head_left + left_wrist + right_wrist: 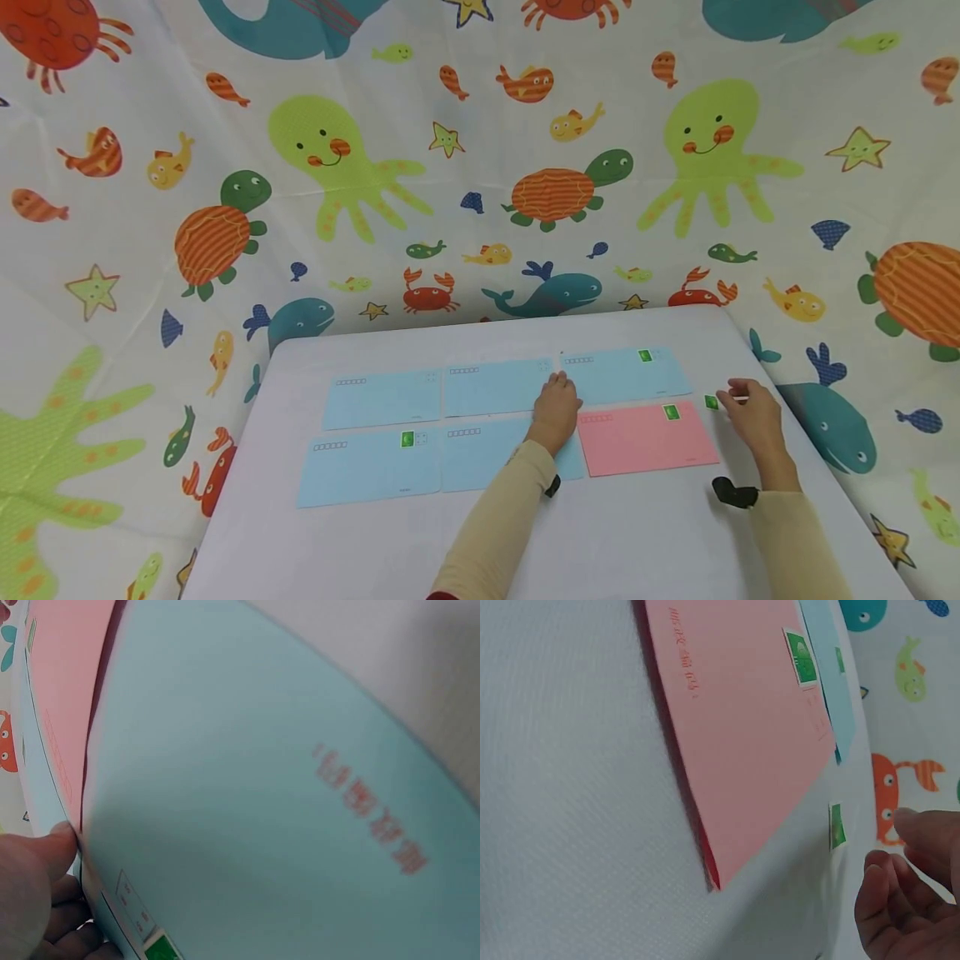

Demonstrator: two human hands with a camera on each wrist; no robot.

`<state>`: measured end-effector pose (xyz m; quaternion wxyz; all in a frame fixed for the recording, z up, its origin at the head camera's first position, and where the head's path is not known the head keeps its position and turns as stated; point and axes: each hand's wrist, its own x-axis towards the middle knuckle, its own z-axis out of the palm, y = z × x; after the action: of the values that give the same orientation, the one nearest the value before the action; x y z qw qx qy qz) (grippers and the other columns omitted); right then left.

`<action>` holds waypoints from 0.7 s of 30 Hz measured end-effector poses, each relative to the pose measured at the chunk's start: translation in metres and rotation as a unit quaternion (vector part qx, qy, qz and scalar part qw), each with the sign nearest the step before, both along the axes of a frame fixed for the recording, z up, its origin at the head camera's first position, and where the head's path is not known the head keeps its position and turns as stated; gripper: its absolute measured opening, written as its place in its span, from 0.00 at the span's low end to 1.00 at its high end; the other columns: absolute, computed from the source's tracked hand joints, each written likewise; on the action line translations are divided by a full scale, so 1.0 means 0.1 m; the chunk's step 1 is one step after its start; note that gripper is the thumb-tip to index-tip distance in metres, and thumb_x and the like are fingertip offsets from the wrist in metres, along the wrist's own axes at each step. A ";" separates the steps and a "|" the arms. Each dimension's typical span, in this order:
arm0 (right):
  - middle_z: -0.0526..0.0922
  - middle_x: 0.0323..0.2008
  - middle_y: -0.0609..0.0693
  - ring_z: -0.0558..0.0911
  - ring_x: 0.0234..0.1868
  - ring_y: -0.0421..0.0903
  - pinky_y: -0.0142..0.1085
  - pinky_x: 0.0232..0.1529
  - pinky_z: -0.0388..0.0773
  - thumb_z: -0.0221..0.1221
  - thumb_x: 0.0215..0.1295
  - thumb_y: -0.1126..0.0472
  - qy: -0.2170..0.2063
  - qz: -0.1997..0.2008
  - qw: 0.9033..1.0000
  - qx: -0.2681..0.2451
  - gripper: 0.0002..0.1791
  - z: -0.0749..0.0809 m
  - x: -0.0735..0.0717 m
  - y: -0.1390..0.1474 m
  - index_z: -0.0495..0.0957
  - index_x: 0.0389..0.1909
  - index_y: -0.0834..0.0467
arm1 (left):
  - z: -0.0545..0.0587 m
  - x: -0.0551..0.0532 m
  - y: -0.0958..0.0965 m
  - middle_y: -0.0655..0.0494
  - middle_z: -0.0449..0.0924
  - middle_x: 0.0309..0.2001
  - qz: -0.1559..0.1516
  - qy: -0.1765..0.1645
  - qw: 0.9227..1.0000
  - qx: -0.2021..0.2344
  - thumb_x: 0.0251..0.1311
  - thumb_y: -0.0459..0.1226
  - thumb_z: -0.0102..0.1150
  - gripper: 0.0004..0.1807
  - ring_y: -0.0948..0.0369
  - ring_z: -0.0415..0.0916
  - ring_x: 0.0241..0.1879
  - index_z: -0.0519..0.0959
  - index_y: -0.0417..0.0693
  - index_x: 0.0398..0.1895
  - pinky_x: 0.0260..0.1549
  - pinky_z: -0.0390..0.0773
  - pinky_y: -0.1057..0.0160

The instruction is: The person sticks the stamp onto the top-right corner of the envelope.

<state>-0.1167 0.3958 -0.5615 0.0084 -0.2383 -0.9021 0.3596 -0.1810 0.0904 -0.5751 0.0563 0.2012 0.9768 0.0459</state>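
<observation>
The left hand (557, 410) touches the blue envelopes (382, 398) toward the far edge of the tabletop (637, 542) (I cannot tell whether it pinches anything). The right hand (757, 417), fingers loosely bent and holding nothing, is near a loose green stamp (711, 402) by the right edge, just beside a stamped pink envelope (648, 446).

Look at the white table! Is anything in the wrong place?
One small green paper stamp lies alone on the white table, beside the pink paper envelope. It looks odd because the other green stamps in view sit on that envelope or on blue paper envelopes.
</observation>
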 end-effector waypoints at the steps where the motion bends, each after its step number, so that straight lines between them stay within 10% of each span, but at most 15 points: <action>1: 0.71 0.58 0.72 0.76 0.54 0.65 0.46 0.46 0.83 0.51 0.77 0.56 -0.002 0.000 1.000 0.000 0.29 -0.01 0.00 0.01 0.61 0.68 0.73 | 0.00 0.00 0.00 0.52 0.68 0.73 0.000 0.002 1.000 0.000 0.75 0.49 0.50 0.27 0.60 0.64 0.74 0.72 0.43 0.69 0.68 0.70 0.65; 21: 0.66 0.60 0.75 0.72 0.55 0.69 0.58 0.54 0.77 0.55 0.71 0.63 -0.016 0.043 0.999 0.009 0.28 -0.19 -0.10 0.05 0.63 0.66 0.75 | 0.00 -0.01 0.01 0.53 0.67 0.74 0.001 -0.005 1.000 -0.011 0.75 0.50 0.49 0.28 0.61 0.62 0.75 0.71 0.43 0.70 0.70 0.68 0.65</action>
<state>-0.1269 0.4008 -0.5800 -0.0190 -0.2053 -0.9148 0.3474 -0.1824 0.0911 -0.5754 0.0635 0.1996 0.9771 0.0366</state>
